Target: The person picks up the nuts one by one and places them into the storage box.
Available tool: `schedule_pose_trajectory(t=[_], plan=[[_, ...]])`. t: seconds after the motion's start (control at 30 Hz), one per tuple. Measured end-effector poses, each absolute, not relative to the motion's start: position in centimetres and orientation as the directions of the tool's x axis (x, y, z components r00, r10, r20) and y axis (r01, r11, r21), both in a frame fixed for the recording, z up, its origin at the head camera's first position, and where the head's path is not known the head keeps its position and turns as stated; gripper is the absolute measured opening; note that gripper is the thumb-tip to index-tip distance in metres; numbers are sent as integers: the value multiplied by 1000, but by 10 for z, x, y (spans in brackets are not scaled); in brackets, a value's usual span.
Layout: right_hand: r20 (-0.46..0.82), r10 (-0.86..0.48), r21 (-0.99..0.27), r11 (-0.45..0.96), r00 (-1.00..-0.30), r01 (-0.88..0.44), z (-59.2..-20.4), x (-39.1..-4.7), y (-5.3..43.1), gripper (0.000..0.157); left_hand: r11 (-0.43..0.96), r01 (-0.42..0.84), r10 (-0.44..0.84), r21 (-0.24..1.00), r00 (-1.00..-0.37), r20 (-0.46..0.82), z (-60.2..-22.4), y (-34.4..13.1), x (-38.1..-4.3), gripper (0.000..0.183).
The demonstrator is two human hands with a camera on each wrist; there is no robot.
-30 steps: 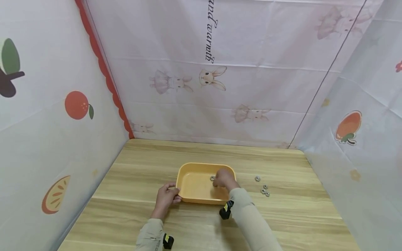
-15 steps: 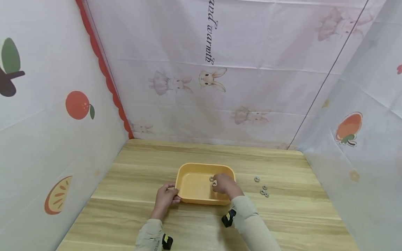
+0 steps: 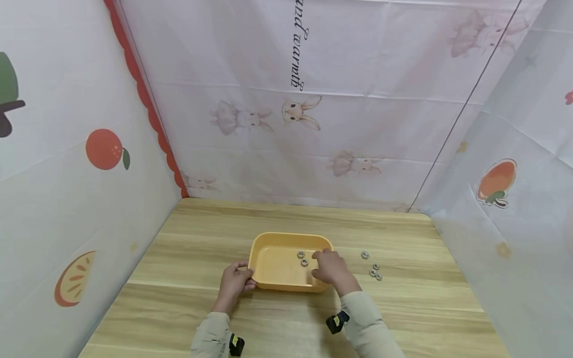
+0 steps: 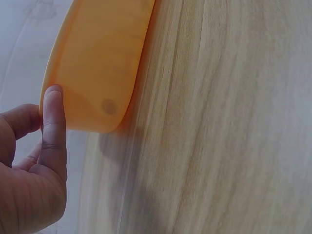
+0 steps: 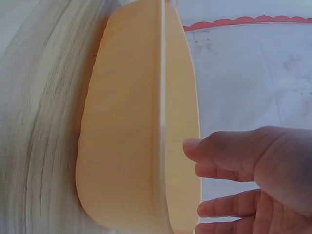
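A yellow plastic tray stands on the table, with two metal hex nuts lying on its floor right of the middle. My left hand holds the tray's near left corner; in the left wrist view its thumb lies against the outer wall. Over the tray's right end is my right hand, fingers spread and holding nothing. The right wrist view shows its thumb and fingers apart, level with the tray's rim.
Several more hex nuts lie on the wooden table to the right of the tray, one a little farther back. Printed cloth walls enclose the table at the back and both sides.
My right hand has let go of a hex nut, which now lies beside the other in the tray. That hand has drawn back rightward with its fingers opened. My left hand stays at the corner.
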State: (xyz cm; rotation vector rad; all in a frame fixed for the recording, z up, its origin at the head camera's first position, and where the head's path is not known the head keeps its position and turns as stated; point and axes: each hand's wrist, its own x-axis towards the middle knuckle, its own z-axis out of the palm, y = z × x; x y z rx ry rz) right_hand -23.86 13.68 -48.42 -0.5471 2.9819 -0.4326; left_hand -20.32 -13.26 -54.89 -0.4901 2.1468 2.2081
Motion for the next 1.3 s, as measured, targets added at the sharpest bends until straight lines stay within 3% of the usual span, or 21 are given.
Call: schedule_pose_trajectory(t=[0.37,0.9,1.3], plan=[[46,-336,-275,901,-941,-335,-473,-230,157,36,-55,-237,-200,970,-949,-243,-548,-130,-203,33],[-57,-248,-353,911,-967,-213,-483,-234,194,41,-53,-243,-206,969,-946,-248,-548,-128,-205,33],[-63,-231,-345,918,-971,-196,-491,-229,228,37,-54,-231,-209,971,-949,-237,-545,-126,-205,33]])
